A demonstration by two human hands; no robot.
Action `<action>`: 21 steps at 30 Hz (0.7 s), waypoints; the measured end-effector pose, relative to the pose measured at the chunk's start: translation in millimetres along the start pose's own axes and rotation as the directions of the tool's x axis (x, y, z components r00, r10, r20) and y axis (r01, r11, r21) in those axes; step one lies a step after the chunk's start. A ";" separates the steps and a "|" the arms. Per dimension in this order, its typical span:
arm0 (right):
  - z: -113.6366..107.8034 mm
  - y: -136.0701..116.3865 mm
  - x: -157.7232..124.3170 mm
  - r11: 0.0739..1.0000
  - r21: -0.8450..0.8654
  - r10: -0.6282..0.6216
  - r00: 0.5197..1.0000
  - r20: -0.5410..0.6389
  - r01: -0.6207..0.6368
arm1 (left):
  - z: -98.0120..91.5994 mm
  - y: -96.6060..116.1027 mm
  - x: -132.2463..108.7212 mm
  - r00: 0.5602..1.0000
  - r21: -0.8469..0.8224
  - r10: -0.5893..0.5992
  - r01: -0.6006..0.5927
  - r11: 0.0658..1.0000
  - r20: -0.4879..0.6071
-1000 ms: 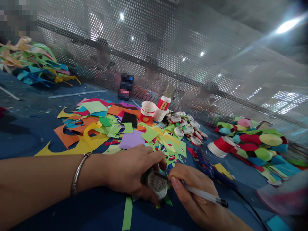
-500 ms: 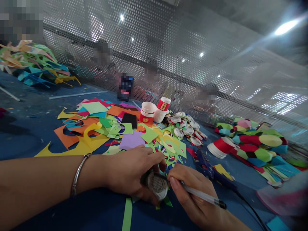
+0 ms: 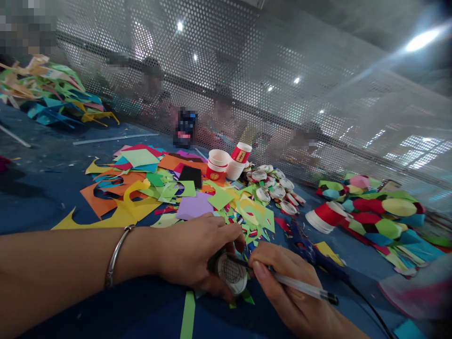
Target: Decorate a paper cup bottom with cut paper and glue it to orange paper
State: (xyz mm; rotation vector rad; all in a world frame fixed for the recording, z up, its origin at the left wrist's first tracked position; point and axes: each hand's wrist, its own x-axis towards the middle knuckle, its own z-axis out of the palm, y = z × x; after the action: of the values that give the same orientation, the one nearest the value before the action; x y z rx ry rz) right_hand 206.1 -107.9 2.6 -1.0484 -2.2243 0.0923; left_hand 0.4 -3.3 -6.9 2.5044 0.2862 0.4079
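Note:
My left hand [image 3: 192,252] is wrapped round a small white round disc [image 3: 232,274] with a drawn grid of lines, near the table's front edge. A silver bangle [image 3: 115,254] circles that wrist. My right hand [image 3: 286,287] pinches a clear pen [image 3: 300,287], and its tip rests on the disc's top edge. Green paper scraps poke out from under the disc.
Coloured paper cut-offs [image 3: 141,193] cover the blue table [image 3: 42,188]. Red-and-white paper cups [image 3: 226,162] and several small round discs [image 3: 275,188] lie behind. A lying stack of cups [image 3: 323,215], a paper chain [image 3: 381,212] and a dark corded tool [image 3: 314,254] are on the right. A perforated screen [image 3: 247,84] rises behind.
Hands, disc and pen have hardly moved; only the pen's position over the disc shifts slightly.

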 end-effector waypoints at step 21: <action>-4.2 1.5 -6.0 0.998 -0.046 0.040 0.999 -0.016 -0.041 | 0.1 -1.4 0.0 1.000 -0.022 0.011 -0.011 1.000 -0.010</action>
State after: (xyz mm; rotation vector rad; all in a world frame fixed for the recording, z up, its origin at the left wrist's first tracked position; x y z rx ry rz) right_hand 212.4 -112.0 2.1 -1.1153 -2.2015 0.0505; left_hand 0.3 -2.3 -7.8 2.4841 0.2703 0.4257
